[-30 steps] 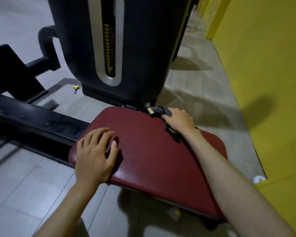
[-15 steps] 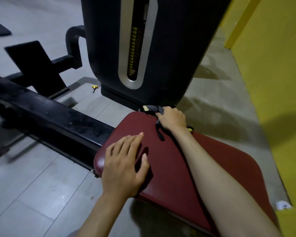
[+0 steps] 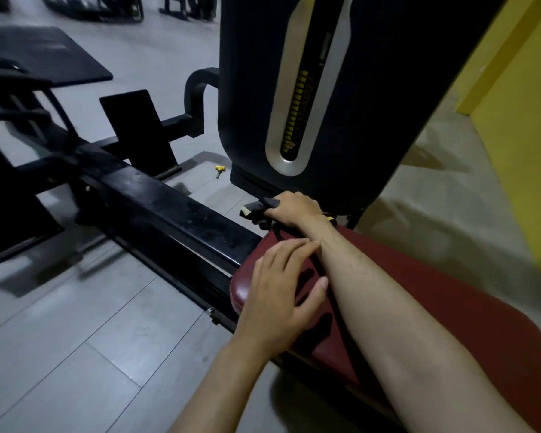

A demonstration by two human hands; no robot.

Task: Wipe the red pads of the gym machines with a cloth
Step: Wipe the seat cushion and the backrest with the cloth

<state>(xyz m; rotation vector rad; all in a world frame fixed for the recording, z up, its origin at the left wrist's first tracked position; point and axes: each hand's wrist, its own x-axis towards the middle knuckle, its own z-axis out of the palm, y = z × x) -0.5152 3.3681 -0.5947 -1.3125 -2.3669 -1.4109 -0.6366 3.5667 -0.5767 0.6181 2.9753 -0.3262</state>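
- At the far edge of the red pad, close under the dark weight tower, we see the right hand with its fingers curled tight around a dark cloth; a pale tag end of the cloth pokes out to the left past the knuckles
- On the pad's near left corner we find the left hand lying palm down, fingers straight and slightly apart, thumb out to the right, holding nothing
- We follow the right forearm across the pad from the near right to the far edge, just beside the left hand's fingertips
- The pad fills the right half of our view and meets, on its left, a long black beam that runs off to the far left
- Beyond the beam we note an angled black footplate, and a small yellow pin lying on the grey floor between footplate and tower
- A silver-rimmed slot in the tower shows us a column of yellow weight labels
- To the right, a yellow wall borders the scene
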